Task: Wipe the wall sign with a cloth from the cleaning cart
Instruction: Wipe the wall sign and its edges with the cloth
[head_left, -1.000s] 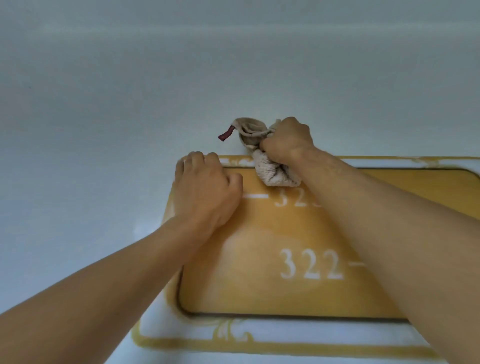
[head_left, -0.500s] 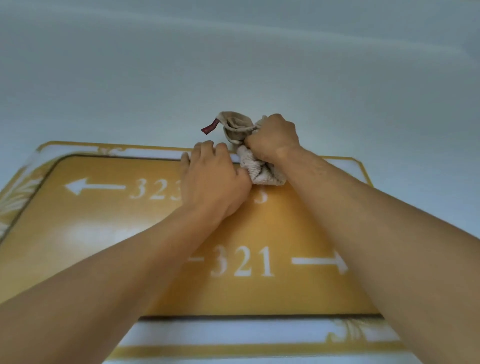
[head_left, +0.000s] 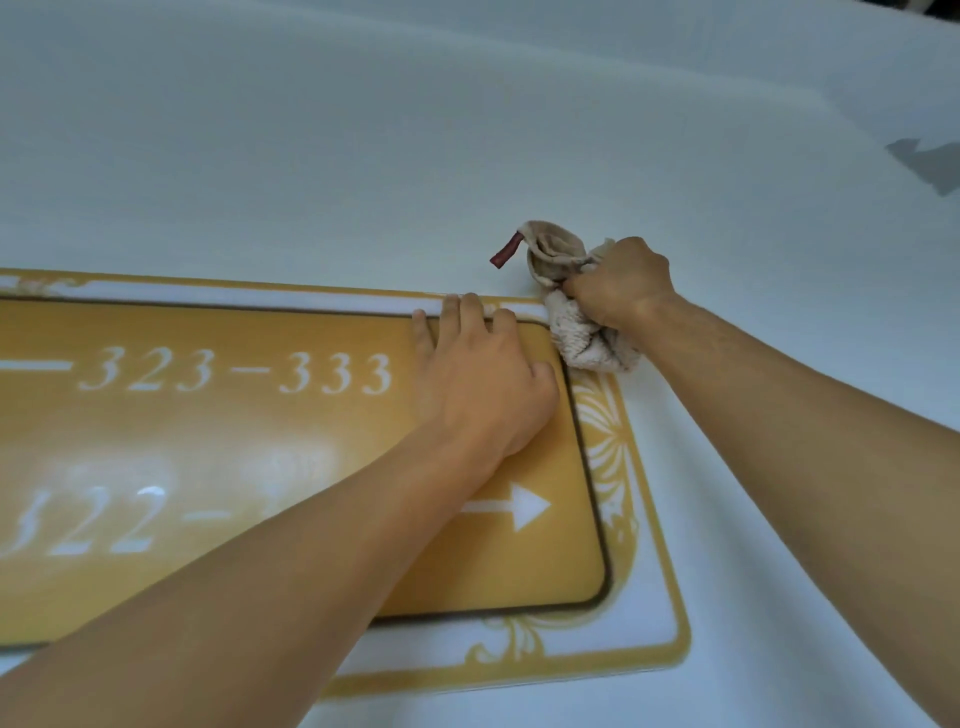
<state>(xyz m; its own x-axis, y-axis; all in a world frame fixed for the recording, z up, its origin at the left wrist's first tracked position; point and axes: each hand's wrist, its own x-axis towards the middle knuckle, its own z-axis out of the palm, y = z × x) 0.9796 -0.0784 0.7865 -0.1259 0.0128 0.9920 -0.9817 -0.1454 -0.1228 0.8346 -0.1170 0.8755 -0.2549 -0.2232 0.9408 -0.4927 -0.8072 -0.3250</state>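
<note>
A gold wall sign (head_left: 208, 441) with white room numbers, a white arrow and an ornate white border hangs on the pale wall. My right hand (head_left: 621, 283) is clenched on a bunched beige cloth (head_left: 582, 343) with a dark red tag, pressing it against the sign's top right corner. My left hand (head_left: 480, 387) lies flat on the sign just left of the cloth, fingers spread, fingertips on the upper white border. My left forearm hides part of the lower row of numbers.
The plain pale wall (head_left: 363, 156) surrounds the sign. A grey patch (head_left: 930, 161) shows at the far right edge of the wall. The cleaning cart is out of view.
Both hands and the cloth have travelled right along the sign's top edge, from its left part to the top right corner. My view has shifted right with them.
</note>
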